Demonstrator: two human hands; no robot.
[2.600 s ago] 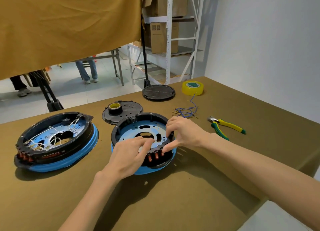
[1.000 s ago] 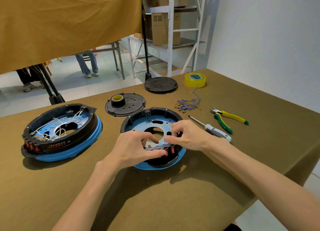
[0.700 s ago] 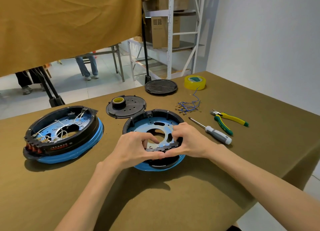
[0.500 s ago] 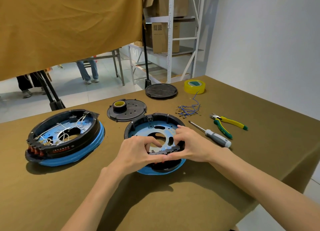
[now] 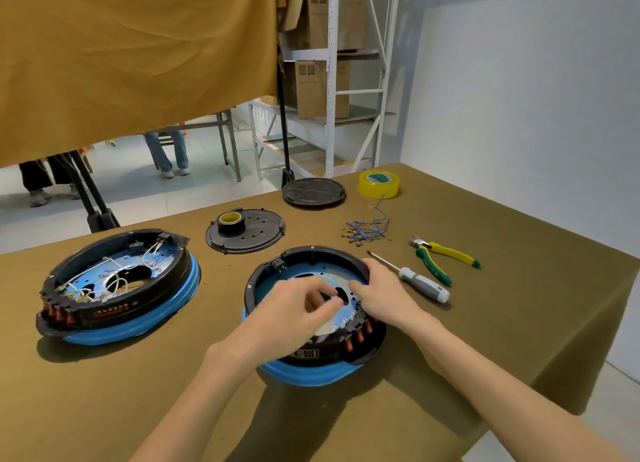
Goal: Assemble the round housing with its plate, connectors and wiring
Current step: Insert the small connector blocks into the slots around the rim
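Observation:
The round housing (image 5: pixel 313 253), a black ring on a blue base, sits at the table's middle with the blue-and-silver plate (image 5: pixel 298 275) inside it. A black connector strip with red switches (image 5: pixel 358 335) stands in its near wall. My left hand (image 5: pixel 294 314) hovers over the plate with curled, blurred fingers; nothing shows between them. My right hand (image 5: pixel 379 295) rests on the housing's right rim, fingers pointing inward over the plate. A bundle of blue wires (image 5: pixel 367 229) lies behind and to the right.
A second housing (image 5: pixel 117 285) with white wiring sits at the left. Behind are a black cover (image 5: pixel 256 236) carrying a small tape roll (image 5: pixel 231 219), a black lid (image 5: pixel 313 192) and yellow tape (image 5: pixel 378 183). A screwdriver (image 5: pixel 420 283) and pliers (image 5: pixel 445 257) lie right.
Both hands were holding the connector strip at the housing's near wall. The strip now sits in the wall with its red switches showing, and both hands have moved up over the plate.

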